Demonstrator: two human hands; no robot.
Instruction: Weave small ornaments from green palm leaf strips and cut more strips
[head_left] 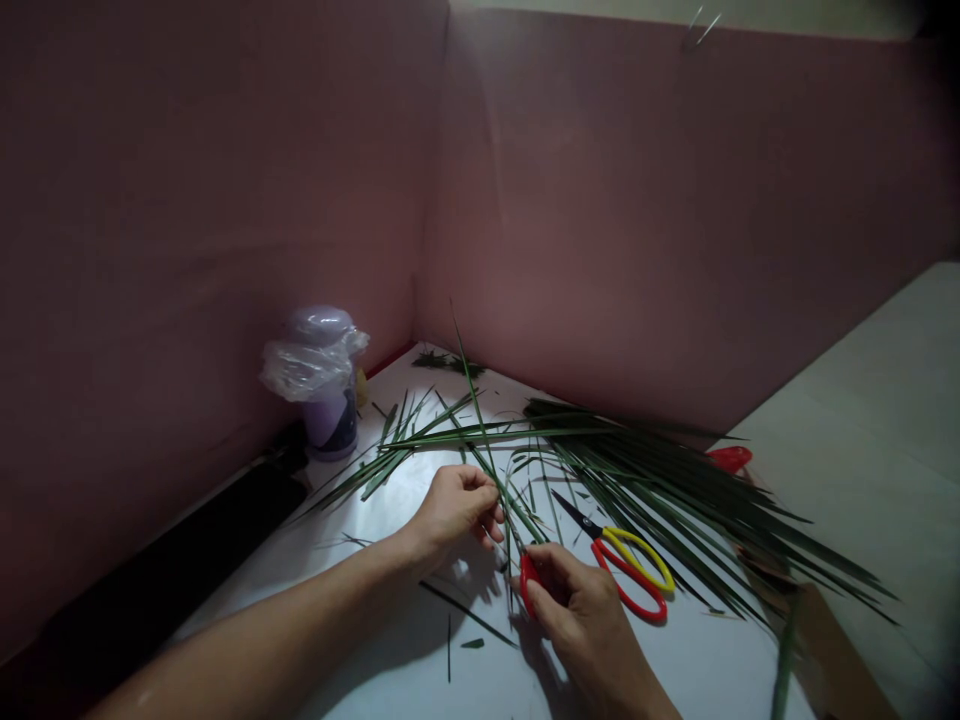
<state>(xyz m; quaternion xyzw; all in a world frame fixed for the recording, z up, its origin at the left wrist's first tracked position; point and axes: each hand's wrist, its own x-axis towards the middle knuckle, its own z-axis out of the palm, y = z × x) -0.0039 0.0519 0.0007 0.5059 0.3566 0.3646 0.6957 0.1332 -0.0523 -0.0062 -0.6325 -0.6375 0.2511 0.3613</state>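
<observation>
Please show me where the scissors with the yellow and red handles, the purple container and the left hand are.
scissors (628,562): head view, on the yellow handle loop.
purple container (330,415): head view, on its lower body.
left hand (454,508): head view, on the back of the hand.

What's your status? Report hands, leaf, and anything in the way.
Left hand pinching a thin green leaf strip. Right hand closed on a red-handled tool. Red-and-yellow scissors lie beside the right hand, leaf pile behind.
</observation>
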